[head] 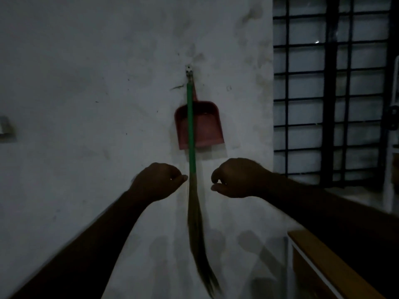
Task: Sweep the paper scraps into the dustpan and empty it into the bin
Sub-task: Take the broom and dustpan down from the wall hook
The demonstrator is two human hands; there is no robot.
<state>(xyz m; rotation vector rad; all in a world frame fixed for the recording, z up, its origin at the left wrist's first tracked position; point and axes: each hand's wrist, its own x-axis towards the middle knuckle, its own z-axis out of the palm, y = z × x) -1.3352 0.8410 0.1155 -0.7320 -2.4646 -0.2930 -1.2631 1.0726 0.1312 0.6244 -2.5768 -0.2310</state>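
Observation:
A broom with a green handle (190, 126) and long straw bristles (195, 223) hangs from a metal wall hook (189, 72). Behind it on the same hook hangs a red dustpan (205, 126), open side facing out. My left hand (156, 182) is just left of the point where handle meets bristles, fingers curled, fingertips close to the broom. My right hand (235, 178) is a short way to the right of the broom, fingers curled loosely, holding nothing. No paper scraps or bin are in view.
The room is dim. A stained white wall (86, 83) fills the view. A barred window (332, 89) is at the right. A wooden furniture edge (323, 264) sits at lower right. A switch plate (5, 128) is on the wall at far left.

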